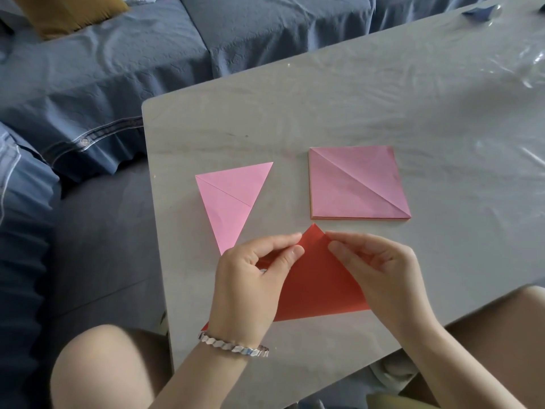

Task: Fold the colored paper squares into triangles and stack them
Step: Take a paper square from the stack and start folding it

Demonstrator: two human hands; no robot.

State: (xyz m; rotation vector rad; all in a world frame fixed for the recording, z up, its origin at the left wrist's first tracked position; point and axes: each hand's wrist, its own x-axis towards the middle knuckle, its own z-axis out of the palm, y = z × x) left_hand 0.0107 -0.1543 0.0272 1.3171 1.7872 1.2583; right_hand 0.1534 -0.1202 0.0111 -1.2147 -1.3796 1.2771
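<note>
Paper, red, folded to a triangle, is lying at the near edge of the grey worktop, its apex pointing away from the person and its long edge running closest to them. Left hand is pinching the red paper's left sloping edge just below the apex, thumb on top and fingers curled over the paper. Right hand is pinching the right sloping edge at about the same height, fingertips bent onto the sheet; the two hands are sitting close together on either side of the apex, not touching each other. Pink triangle, already folded, is lying flat to the left of and beyond the red paper, its narrow tip pointing toward the left hand and passing just behind the knuckles. Stack of paper squares, topped by a pink sheet showing a diagonal crease, is resting beyond the red paper to the right, apart from both triangles. Silver bracelet is circling the left wrist. Blue-covered sofa is standing beyond the worktop, a mustard cushion sitting at its far left. Clear plastic is lying crumpled at the worktop's far right.
</note>
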